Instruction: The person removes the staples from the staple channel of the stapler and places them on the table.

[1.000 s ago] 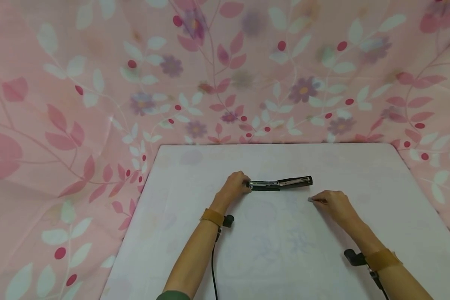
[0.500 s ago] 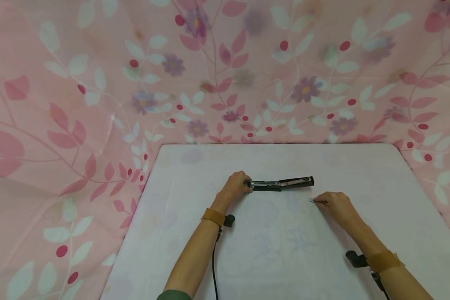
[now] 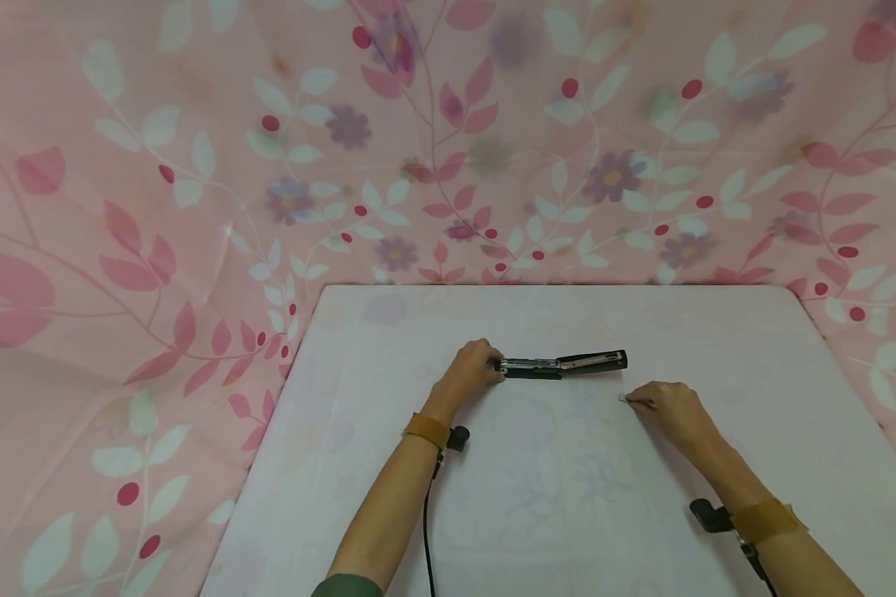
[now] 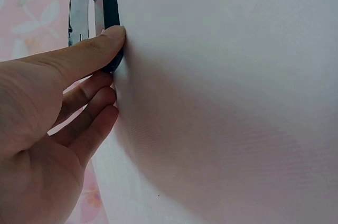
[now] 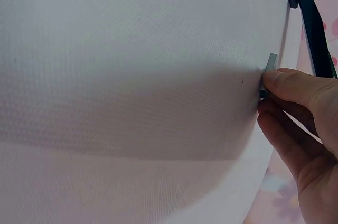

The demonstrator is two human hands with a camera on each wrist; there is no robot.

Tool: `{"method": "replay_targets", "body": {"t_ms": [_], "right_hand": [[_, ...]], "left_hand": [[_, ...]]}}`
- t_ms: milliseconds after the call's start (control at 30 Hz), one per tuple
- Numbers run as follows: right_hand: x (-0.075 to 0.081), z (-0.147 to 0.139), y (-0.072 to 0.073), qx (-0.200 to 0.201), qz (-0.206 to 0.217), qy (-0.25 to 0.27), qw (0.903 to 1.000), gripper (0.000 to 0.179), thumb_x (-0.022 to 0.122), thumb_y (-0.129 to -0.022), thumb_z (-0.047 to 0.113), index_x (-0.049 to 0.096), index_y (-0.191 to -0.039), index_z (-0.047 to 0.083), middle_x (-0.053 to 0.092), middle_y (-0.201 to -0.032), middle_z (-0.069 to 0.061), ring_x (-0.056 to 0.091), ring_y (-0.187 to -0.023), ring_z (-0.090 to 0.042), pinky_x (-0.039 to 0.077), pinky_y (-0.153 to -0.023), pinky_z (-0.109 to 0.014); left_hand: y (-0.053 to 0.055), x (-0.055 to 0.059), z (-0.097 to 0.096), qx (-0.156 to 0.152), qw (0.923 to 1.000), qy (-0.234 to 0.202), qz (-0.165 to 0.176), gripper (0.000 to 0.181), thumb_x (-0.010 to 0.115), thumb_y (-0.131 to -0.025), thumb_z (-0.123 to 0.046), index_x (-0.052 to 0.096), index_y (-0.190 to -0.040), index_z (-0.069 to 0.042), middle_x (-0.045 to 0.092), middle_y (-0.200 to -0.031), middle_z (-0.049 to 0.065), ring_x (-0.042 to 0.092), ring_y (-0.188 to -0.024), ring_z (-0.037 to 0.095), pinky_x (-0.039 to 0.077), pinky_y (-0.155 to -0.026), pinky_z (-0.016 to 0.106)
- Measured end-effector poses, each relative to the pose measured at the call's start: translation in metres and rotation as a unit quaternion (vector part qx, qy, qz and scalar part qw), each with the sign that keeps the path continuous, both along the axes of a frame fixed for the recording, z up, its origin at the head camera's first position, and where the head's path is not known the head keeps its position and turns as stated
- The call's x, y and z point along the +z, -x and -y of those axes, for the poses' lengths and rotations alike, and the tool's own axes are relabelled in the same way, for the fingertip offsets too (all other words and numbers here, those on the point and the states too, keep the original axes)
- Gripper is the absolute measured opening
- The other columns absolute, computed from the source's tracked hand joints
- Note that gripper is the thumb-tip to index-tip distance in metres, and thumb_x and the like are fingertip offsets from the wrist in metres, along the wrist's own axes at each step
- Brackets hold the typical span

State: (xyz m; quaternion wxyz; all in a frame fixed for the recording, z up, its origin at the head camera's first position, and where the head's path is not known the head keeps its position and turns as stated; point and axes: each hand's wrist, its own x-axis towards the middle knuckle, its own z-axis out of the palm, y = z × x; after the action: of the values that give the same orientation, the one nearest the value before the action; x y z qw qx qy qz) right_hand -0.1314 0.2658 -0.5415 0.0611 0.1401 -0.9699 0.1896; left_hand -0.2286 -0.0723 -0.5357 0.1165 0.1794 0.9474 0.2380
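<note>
A black stapler [image 3: 532, 374] lies on the white table, its top folded open far to the right so the metal channel shows. My left hand [image 3: 469, 371] grips its left end; in the left wrist view the thumb [image 4: 100, 47] presses on the black base [image 4: 111, 7], with the fingers curled below. To the right and nearer, my right hand [image 3: 670, 408] pinches a short strip of staples [image 5: 271, 61] between thumb and fingers, close to the tabletop. In the right wrist view the stapler's raised black top [image 5: 314, 34] appears beyond that hand.
The white-covered table [image 3: 552, 514] ends at a straight back edge, with a pink floral cloth [image 3: 448, 149] hanging behind and at the sides. Each wrist wears a tan strap with a small black camera [image 3: 709, 515], and a cable [image 3: 426, 531] trails beside the left forearm.
The head view has shifted slightly. The staple strip appears a little turned in my right fingers. The stapler and left hand keep their places.
</note>
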Motion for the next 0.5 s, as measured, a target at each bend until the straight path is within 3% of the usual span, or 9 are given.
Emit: {"method": "replay_targets", "body": {"t_ms": [367, 500], "right_hand": [[0.0024, 0.0020, 0.0033, 0.002, -0.005, 0.007, 1.0000, 0.013, 0.076, -0.081, 0.004, 0.078, -0.094, 0.002, 0.076, -0.091, -0.015, 0.072, -0.083, -0.033, 0.057, -0.073, -0.047], [0.0074, 0.0084, 0.0090, 0.008, -0.039, 0.011, 0.9992, 0.019, 0.077, -0.083, 0.013, 0.077, -0.099, 0.003, 0.075, -0.093, -0.014, 0.071, -0.080, -0.032, 0.056, -0.072, -0.048]], "left_hand": [[0.0012, -0.0016, 0.0008, 0.000, 0.9999, 0.012, -0.005, 0.039, 0.078, -0.084, -0.020, 0.071, -0.121, -0.009, 0.064, -0.105, 0.004, 0.053, -0.095, 0.015, 0.047, -0.087, 0.027], [0.0011, -0.0021, 0.0016, -0.002, 0.9999, 0.011, -0.010, 0.038, 0.078, -0.084, -0.019, 0.071, -0.120, -0.009, 0.065, -0.105, 0.004, 0.054, -0.096, 0.015, 0.048, -0.088, 0.029]]}}
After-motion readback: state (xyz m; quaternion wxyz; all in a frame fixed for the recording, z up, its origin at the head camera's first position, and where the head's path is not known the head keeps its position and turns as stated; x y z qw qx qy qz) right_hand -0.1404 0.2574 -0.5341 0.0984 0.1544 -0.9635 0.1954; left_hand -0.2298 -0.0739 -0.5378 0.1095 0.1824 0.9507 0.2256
